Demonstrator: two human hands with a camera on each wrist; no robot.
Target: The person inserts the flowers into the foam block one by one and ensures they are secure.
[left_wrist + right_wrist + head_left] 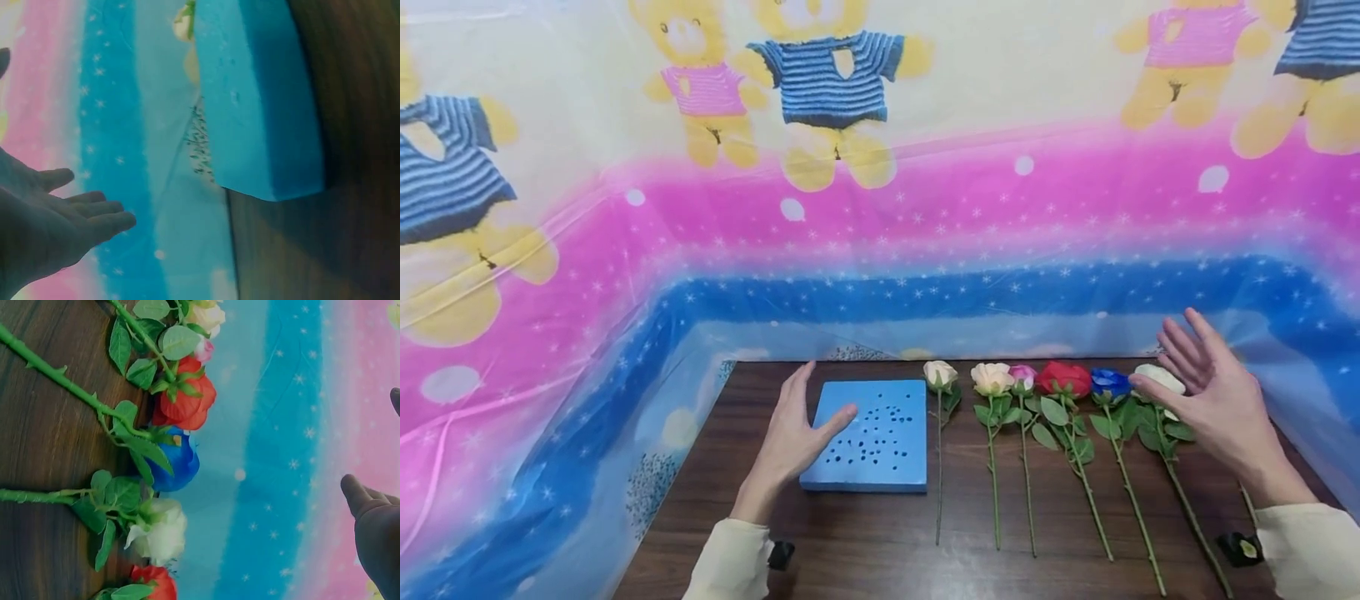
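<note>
In the head view my left hand (793, 433) is held over the left side of a blue foam block (865, 477) dotted with small holes, its fingers straight and holding nothing. My right hand (1221, 408), fingers spread, hovers over the right end of a row of artificial roses and hides part of it. From left to right lie a cream rose (939, 377), a peach rose (992, 380), a pink rose (1022, 378), a red rose (1063, 380), a blue rose (1109, 384) and a white rose (1161, 379). Another red rose (156, 584) shows in the right wrist view.
All of it lies on a dark wood table (865, 550). Behind and beside the table hangs a cloth (925, 217) printed with bears. The rose stems point toward the table's front edge, and a black wrist camera (1240, 548) sits by the right sleeve.
</note>
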